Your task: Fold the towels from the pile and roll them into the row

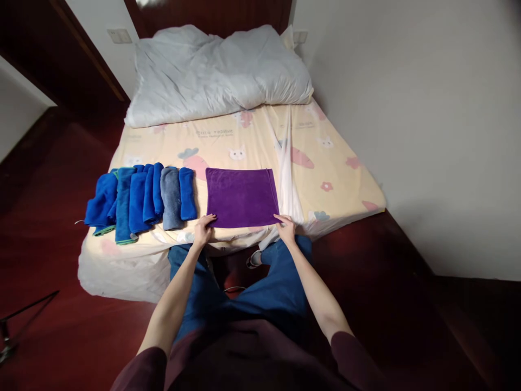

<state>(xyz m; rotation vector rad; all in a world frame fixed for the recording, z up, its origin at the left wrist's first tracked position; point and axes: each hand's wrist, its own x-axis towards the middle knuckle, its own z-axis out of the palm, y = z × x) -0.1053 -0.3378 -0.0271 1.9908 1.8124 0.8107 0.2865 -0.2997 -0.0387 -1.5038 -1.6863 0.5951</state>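
Note:
A purple towel (243, 196) lies flat on the bed, folded into a rectangle. At its near left corner, my left hand (203, 229) pinches the edge between thumb and fingers. My right hand (286, 228) grips the near right corner the same way. Left of the towel is a row of rolled towels: a blue one (188, 193) closest to it, then a grey one (171, 197), with several more blue ones further left. A teal towel (124, 205) with green edging is among them.
The bed (342, 184) has a yellow sheet printed with carrots and cats. A crumpled white quilt (220, 73) lies at the head end. White wall (427, 136) stands to the right; dark red floor (49, 217) surrounds the bed. A thin black stand (28, 307) is at the lower left.

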